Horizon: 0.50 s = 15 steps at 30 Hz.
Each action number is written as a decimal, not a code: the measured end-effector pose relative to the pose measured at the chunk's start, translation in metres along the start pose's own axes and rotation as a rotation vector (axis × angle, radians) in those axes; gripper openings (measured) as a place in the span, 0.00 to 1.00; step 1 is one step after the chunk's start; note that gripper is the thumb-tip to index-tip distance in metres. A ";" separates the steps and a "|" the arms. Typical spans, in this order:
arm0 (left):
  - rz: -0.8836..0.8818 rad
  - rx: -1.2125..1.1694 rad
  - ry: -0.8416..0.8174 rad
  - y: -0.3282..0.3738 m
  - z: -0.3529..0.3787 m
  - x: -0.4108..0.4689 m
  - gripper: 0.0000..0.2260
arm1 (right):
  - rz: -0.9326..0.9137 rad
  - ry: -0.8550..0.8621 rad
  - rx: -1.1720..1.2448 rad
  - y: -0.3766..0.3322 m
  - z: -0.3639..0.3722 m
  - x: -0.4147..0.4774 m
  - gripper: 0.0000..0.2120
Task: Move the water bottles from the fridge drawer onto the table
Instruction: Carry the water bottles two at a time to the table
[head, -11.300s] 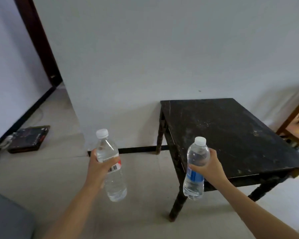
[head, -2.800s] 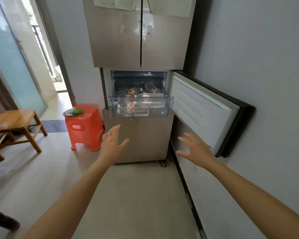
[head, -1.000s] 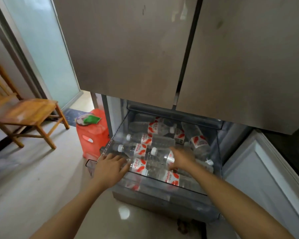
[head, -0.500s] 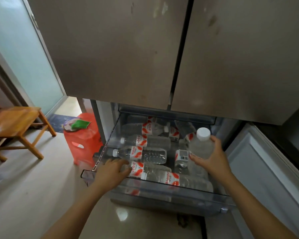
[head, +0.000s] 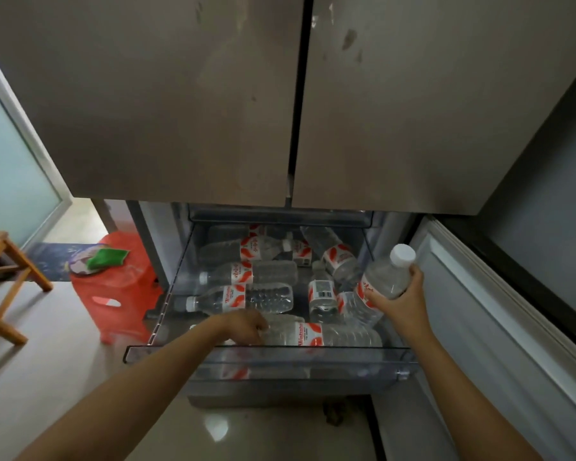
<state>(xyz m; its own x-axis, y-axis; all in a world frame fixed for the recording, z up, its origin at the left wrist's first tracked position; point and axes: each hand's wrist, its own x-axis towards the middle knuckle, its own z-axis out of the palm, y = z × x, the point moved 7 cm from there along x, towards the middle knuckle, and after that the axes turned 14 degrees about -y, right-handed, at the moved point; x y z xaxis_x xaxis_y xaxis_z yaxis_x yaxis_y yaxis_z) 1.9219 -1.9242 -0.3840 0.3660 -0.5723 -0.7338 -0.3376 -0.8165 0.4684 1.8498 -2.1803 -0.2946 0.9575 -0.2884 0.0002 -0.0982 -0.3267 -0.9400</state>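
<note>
Bottles (head: pixel 246 296) lie in the drawer (head: pixel 270 356), frame centre. Right hand (head: pixel 401 302) grips one bottle (head: pixel 384 282), lifted; left hand (head: pixel 245 327) fingers curl onto a front bottle (head: pixel 323 334). Pick-up step; next, lift it clear.

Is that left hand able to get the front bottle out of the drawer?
Probably yes: the left hand already rests on the front bottle, and the drawer is open above it.
</note>
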 end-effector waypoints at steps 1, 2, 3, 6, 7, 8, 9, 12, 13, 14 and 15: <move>0.025 -0.056 -0.004 -0.001 -0.002 -0.001 0.13 | -0.004 0.004 0.003 0.000 0.001 -0.001 0.42; 0.049 -0.105 -0.006 0.001 -0.006 -0.005 0.12 | -0.008 0.014 0.004 0.001 0.001 -0.002 0.42; 0.085 -0.141 0.017 0.004 -0.013 -0.011 0.11 | -0.009 0.025 0.006 0.002 0.002 -0.003 0.42; 0.151 -0.201 0.182 0.021 -0.047 -0.039 0.10 | -0.017 0.048 0.008 0.004 0.001 -0.005 0.42; 0.162 -0.154 0.249 0.030 -0.059 -0.051 0.10 | -0.020 0.049 0.006 0.003 0.001 -0.005 0.42; 0.165 -0.072 0.312 0.043 -0.070 -0.065 0.11 | -0.022 0.048 0.004 0.003 0.001 -0.005 0.42; 0.176 0.006 0.378 0.058 -0.080 -0.079 0.11 | -0.027 0.045 0.003 0.001 0.001 -0.005 0.41; 0.210 0.341 0.537 0.104 -0.093 -0.116 0.13 | -0.033 0.035 0.022 -0.001 0.002 -0.007 0.41; 0.219 0.454 0.577 0.116 -0.092 -0.125 0.13 | -0.034 0.029 0.029 -0.001 0.003 -0.007 0.41; 0.237 0.519 0.615 0.123 -0.092 -0.131 0.12 | -0.035 0.025 0.032 -0.001 0.004 -0.007 0.40; 0.259 0.525 0.644 0.125 -0.093 -0.136 0.11 | -0.034 0.024 0.029 0.000 0.004 -0.007 0.40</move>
<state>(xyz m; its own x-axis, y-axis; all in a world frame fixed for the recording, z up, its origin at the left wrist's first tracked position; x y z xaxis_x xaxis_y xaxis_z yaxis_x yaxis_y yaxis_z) 1.9108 -1.9556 -0.1800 0.5882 -0.7964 -0.1405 -0.7763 -0.6047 0.1781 1.8442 -2.1744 -0.2958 0.9534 -0.2991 0.0401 -0.0575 -0.3104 -0.9489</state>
